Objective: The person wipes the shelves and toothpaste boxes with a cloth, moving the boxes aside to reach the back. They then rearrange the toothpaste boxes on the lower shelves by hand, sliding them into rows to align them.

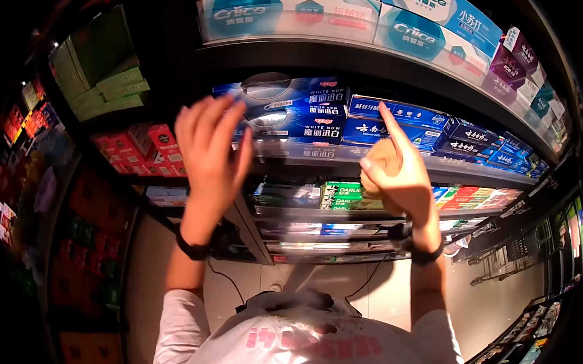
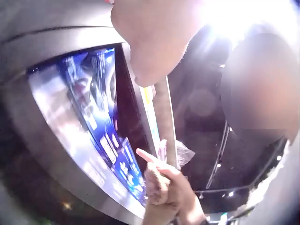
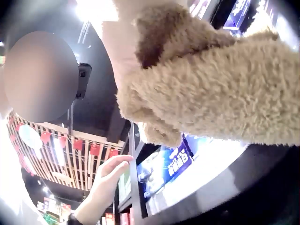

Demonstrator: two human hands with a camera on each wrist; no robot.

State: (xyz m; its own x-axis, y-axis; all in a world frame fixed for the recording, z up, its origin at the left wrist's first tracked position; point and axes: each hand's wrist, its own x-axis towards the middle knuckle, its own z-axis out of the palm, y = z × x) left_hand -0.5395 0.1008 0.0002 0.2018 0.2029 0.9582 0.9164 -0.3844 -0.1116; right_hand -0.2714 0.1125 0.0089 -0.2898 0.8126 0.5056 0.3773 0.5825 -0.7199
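Note:
My right hand (image 1: 410,184) holds a fluffy tan-brown cloth (image 3: 220,89) against the palm, its thumb and lower fingers around the bunched pile. The index finger points out straight, its tip right at the upper edge of a blue toothpaste box (image 1: 366,107) in the head view. To the left, my left hand (image 1: 207,146) is raised before the shelf with loosely bent, spread fingers and nothing in them. It is nearest to the stacked dark-blue toothpaste boxes (image 1: 324,109) with round silvery windows. In the right wrist view the cloth hides most of the right hand.
A clear shelf lip (image 1: 297,151) runs along the front of the blue boxes. Overhead is a shelf of white-and-teal boxes (image 1: 421,33); green boxes (image 1: 346,194) sit below. Red boxes (image 1: 165,140) stand at left. A shopping cart (image 1: 509,258) is at lower right.

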